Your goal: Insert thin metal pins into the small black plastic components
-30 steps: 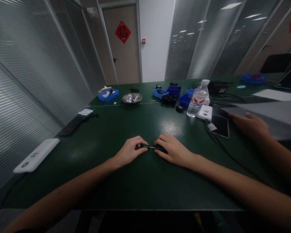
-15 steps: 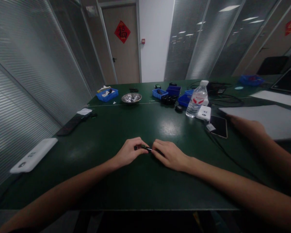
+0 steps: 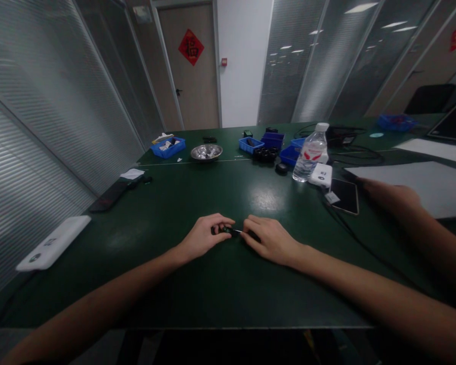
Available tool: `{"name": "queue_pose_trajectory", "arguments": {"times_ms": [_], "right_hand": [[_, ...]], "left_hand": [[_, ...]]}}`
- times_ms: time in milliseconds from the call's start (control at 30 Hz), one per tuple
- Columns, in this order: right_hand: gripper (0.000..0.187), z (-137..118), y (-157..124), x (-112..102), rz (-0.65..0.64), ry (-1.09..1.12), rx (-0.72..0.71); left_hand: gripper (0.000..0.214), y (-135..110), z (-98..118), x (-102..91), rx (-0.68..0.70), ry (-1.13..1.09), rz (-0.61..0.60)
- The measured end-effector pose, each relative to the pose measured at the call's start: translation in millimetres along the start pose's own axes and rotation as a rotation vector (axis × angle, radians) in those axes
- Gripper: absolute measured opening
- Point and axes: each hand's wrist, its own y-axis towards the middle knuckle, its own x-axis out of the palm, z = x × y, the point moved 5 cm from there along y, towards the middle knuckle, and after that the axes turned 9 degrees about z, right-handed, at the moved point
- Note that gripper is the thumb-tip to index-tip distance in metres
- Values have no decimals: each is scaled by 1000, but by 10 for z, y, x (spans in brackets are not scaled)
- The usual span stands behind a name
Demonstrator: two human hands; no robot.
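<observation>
Two hands meet over a small part, mid-tabletop.

The left hand has its grip pinched tight on the small dark part, low over the tabletop. The right hand is closed round a thin tool whose tip touches the part. The part looks light, stiff and easily fumbled, best held by its sides. There is bare room all round, with the near edge close. Another person's hand rests well apart, by a phone.
</observation>
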Motion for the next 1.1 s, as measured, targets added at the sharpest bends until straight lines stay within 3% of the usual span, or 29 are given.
{"name": "queue_pose_trajectory", "arguments": {"times_ms": [233, 667, 800, 1100], "right_hand": [[17, 19, -14, 19, -7, -45, -39], [14, 7, -5, -23, -24, -38, -14], [14, 5, -1, -21, -30, -26, -11], [15, -2, 4, -38, -25, -3, -8]], "left_hand": [[37, 5, -12, 5, -13, -38, 24], [21, 2, -85, -17, -6, -125, 110], [24, 2, -126, -75, -12, -55, 165], [37, 63, -246, -266, -8, 154, 68]]}}
